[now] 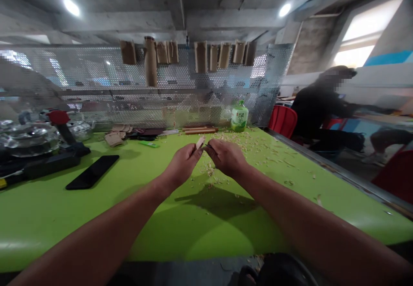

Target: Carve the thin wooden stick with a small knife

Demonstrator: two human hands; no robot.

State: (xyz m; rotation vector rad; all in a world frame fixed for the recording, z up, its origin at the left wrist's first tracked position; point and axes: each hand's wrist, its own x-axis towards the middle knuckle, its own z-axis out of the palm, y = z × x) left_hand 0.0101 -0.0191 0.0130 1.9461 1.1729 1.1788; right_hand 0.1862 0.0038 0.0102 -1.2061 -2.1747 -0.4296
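Note:
Above the middle of the green table (pixel 145 221), my left hand (pixel 184 162) is closed around a small pale piece of wood (pixel 200 142), whose end sticks up past the fingers. Just to its right, my right hand (pixel 227 156) is closed on a thin dark tool (pixel 208 146). The tool's tip points left at the wood; whether the two touch is too small to tell. Pale wood shavings (pixel 210 172) lie on the table below and between the hands.
A black phone (pixel 93 172) lies at the left, near glass teapots (pixel 30 139). A green bottle (pixel 239 117) stands by the perforated metal screen (pixel 180 105). More shavings (pixel 258 146) are scattered behind and right. A person in black (pixel 318 101) sits beyond the table's right edge.

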